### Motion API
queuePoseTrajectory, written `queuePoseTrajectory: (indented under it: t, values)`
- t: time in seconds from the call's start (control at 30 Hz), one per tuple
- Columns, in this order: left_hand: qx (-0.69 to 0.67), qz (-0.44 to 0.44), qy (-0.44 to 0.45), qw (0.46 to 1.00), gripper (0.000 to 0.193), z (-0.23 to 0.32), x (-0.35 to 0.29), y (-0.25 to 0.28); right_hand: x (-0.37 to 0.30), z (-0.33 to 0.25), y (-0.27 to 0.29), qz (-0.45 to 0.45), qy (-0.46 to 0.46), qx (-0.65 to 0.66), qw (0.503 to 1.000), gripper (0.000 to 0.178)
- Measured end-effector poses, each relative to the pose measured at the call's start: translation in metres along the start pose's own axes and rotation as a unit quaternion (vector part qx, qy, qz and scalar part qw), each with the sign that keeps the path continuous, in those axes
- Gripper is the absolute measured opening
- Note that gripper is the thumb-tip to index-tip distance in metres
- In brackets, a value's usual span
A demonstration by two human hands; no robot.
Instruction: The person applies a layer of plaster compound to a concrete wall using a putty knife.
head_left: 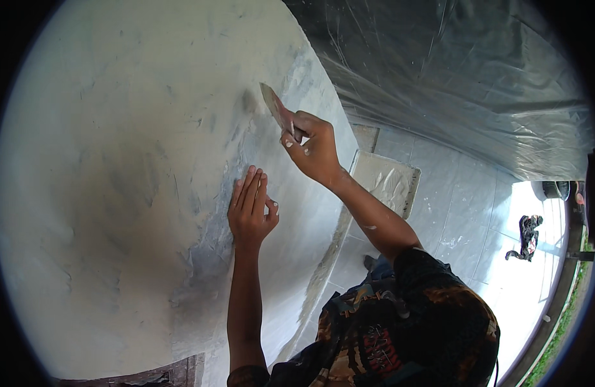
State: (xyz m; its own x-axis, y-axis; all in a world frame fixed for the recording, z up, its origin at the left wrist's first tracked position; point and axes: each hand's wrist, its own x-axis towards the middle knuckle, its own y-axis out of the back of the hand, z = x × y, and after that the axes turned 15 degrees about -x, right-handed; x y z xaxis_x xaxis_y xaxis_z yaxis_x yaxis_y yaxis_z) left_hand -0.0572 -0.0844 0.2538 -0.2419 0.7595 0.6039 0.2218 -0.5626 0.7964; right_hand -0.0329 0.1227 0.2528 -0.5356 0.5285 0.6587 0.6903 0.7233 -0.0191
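Note:
A pale wall (136, 122) with grey, patchy plaster fills the left and middle of the view. My right hand (315, 147) is wrapped round a putty knife (273, 105), whose blade points up and left close to the wall. White smears of filler dot its fingers and forearm. Lower down, my left hand (248, 209) lies against the wall beside a rough grey patch. Its fingers stretch upward side by side, and nothing is held in it. Whether the blade touches the wall, I cannot tell.
A shallow tray (411, 193) smeared with white filler rests on the grey tiled floor (439, 206). Plastic sheeting (452, 84) hangs at the upper right. A crumpled black bag (527, 237) lies on the bright floor near the right edge, with a dark bucket (551, 189) beyond.

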Motion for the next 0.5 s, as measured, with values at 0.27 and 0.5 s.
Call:
queuePoseTrajectory:
  t: [0.27,0.5]
  values:
    - [-0.02,0.003,-0.014,1.0,0.036,0.001,0.004,-0.006,0.104,0.1,-0.002,0.101,-0.035,-0.3,0.948,0.051]
    - [-0.027,0.011,0.004,1.0,0.037,0.001,-0.001,0.002,-0.005,0.021,-0.034,-0.067,0.017,-0.231,0.971,0.061]
